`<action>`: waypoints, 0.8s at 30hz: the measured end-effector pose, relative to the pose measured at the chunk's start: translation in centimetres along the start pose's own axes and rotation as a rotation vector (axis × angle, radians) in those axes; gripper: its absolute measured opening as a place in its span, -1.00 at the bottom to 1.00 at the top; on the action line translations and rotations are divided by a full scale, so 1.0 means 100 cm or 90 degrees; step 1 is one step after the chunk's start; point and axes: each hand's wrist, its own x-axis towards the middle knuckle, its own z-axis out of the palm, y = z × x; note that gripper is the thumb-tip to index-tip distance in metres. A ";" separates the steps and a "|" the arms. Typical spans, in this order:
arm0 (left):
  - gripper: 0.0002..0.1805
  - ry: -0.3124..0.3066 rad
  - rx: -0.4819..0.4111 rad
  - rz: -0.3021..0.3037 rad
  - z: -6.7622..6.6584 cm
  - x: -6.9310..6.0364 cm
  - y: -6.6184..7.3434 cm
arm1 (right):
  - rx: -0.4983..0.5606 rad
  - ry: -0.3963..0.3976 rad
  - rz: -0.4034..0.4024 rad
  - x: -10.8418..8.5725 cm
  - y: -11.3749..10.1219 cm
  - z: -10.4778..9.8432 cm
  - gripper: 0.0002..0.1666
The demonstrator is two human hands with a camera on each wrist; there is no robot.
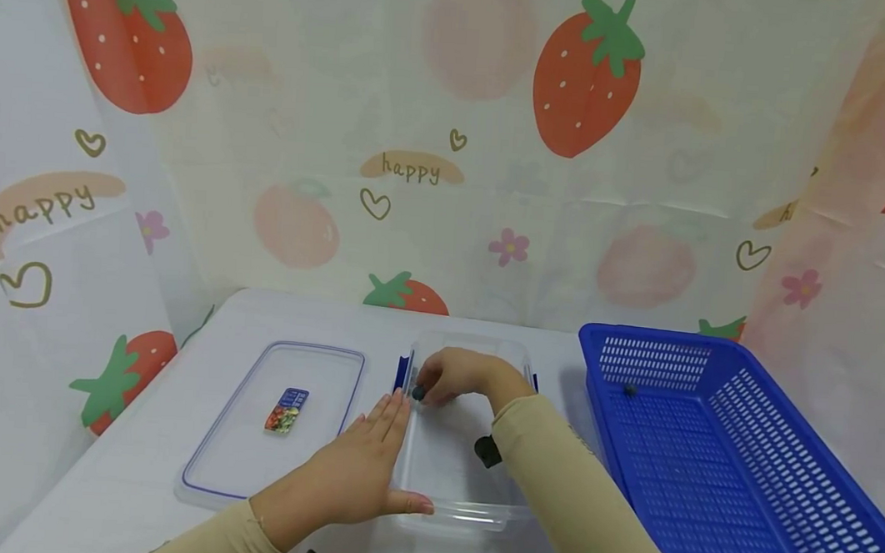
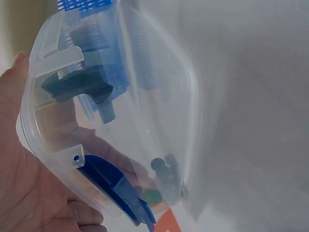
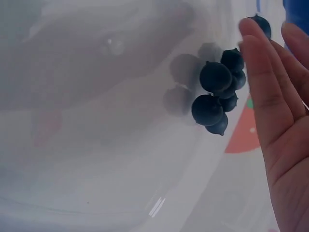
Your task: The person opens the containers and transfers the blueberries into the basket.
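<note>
A clear plastic box (image 1: 468, 512) with blue side latches stands lidless on the table. My right hand (image 1: 455, 377) reaches into its far left part and pinches a dark blueberry (image 1: 418, 392). The right wrist view shows that berry at the fingertips, with a cluster of several blueberries (image 3: 216, 77) just beside the fingers on the box floor. My left hand (image 1: 361, 464) lies along the box's left side, its fingers straight and its thumb toward the near rim. From the left wrist, an open blue latch (image 2: 113, 186) hangs close to this hand.
Left of the box lies its clear lid (image 1: 277, 345) with a blue seal and a printed label (image 1: 287, 410). A blue perforated basket (image 1: 709, 483) stands at the right, a single blueberry (image 1: 629, 390) near its far left corner. Strawberry-patterned cloth (image 1: 491, 204) rises behind the table.
</note>
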 end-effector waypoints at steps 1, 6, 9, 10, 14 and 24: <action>0.30 0.001 0.000 0.000 0.000 0.000 0.000 | 0.007 0.009 -0.003 0.000 0.000 -0.001 -0.70; 0.28 -0.001 0.002 -0.002 0.000 0.000 0.000 | 0.044 0.039 -0.009 -0.001 -0.002 -0.004 -0.78; 0.27 -0.004 0.003 -0.003 0.000 0.000 0.000 | 0.080 0.051 -0.012 -0.001 -0.003 -0.004 -0.83; 0.27 -0.004 0.002 -0.004 -0.001 0.000 0.001 | 0.093 0.053 -0.015 0.000 -0.003 -0.003 -0.84; 0.27 -0.007 -0.004 -0.005 -0.001 0.000 0.001 | 0.121 0.055 -0.025 0.001 -0.003 -0.003 -0.88; 0.31 -0.011 -0.002 -0.013 -0.001 0.001 0.002 | 0.134 0.057 -0.061 -0.009 -0.006 -0.019 -0.89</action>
